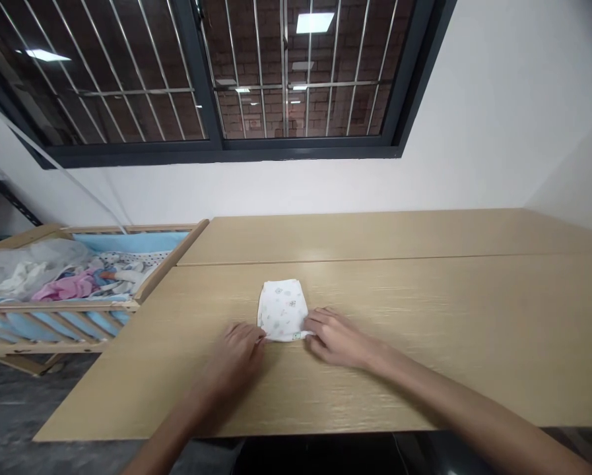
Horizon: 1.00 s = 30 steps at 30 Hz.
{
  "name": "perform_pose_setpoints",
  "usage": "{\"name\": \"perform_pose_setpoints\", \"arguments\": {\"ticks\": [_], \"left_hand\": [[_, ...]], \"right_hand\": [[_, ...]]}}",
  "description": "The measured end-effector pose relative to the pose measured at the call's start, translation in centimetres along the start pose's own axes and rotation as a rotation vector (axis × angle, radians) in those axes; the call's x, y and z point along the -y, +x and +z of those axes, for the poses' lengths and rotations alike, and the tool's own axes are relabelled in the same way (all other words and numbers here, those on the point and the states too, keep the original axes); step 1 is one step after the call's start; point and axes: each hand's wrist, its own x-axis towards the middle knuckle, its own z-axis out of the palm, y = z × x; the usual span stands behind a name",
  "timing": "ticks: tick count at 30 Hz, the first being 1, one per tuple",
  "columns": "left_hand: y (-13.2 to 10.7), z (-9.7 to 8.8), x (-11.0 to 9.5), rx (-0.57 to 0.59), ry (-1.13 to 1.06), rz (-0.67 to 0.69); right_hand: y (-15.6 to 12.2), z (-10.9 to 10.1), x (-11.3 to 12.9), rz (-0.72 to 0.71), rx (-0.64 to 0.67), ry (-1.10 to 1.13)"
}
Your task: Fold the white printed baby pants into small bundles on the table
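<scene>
White cloth (282, 307) with tiny pictures lies flat on the table (424, 316). Left hand (243, 340) and right hand (325, 335) pinch its 2 near corners.

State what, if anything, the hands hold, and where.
A white printed cloth: left hand pinching its near left corner, right hand its near right corner.

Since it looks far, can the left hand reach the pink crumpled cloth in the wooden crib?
Probably not: a wooden rail and pale tabletop separate the left hand from the pink cloth.
</scene>
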Motion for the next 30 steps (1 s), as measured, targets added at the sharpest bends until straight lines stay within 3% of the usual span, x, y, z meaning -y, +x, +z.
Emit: {"name": "perform_pose_setpoints", "arguments": {"ticks": [3, 7, 11, 14, 17, 20, 22, 24, 27, 30], "left_hand": [[0.7, -1.1, -0.9, -0.012, -0.11, -0.084], [4.5, -1.5, -0.1, -0.055, -0.06, -0.171], [9.3, 0.7, 2.3, -0.045, 0.064, -0.22], [10.9, 2.4, 3.6, -0.006, 0.097, -0.231], [10.7, 3.2, 3.1, -0.027, 0.13, -0.246], [9.6, 4.3, 1.1, -0.079, 0.13, -0.162], [9.0, 5.7, -0.4, -0.05, 0.09, -0.054], [8.8, 7.2, -1.3, 0.007, 0.051, -0.004], [8.6, 8.5, -1.1, 0.067, 0.042, -0.037], [8.2, 8.5, 0.4, 0.097, 0.064, -0.008]], "right_hand": [[0.3, -1.4, 0.3, 0.099, -0.027, 0.165], [2.9, -1.7, -1.9, 0.295, -0.123, 0.27], [5.9, -0.2, -5.2, 0.472, -0.18, 0.117], [6.8, 1.0, -6.3, 0.52, -0.154, 0.053], [6.4, 1.6, -5.9, 0.502, -0.227, 0.001], [5.8, 2.3, -4.8, 0.299, -0.34, -0.146], [5.6, 3.1, -4.4, 0.12, -0.258, -0.198], [5.5, 3.9, -4.5, 0.047, -0.13, -0.2], [5.4, 4.4, -5.1, 0.088, -0.049, -0.171], [4.7, 3.9, -6.0, 0.142, -0.008, -0.117]]}}
